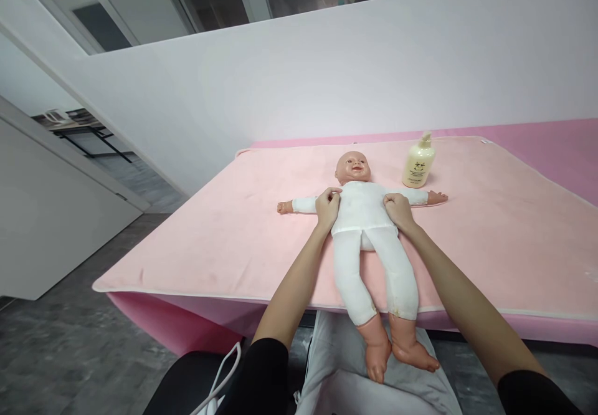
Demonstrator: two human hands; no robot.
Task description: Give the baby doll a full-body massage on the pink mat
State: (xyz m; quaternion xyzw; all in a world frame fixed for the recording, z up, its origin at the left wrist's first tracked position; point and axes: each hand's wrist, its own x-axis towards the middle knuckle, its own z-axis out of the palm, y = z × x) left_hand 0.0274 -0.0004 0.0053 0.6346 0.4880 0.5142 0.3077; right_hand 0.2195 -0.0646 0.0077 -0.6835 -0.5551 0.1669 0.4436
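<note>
A baby doll (362,209) with a white cloth body and plastic head, hands and feet lies face up, its arms spread wide. My left hand (328,208) is closed at the side of its chest, by the armpit on the left of the view. On the opposite side my right hand (398,209) is curled into a fist-like grip against the chest, beside the other arm. Both hands touch the white cloth; the fingertips are partly hidden. The doll's feet hang past the table's near edge, over my lap.
A pink padded mat (224,234) covers the table, over a darker pink cloth (570,153). A pale yellow pump bottle (419,162) stands beyond the doll's arm on the right. Behind the table rises a white wall (299,85). A white cable (224,377) hangs at lower left.
</note>
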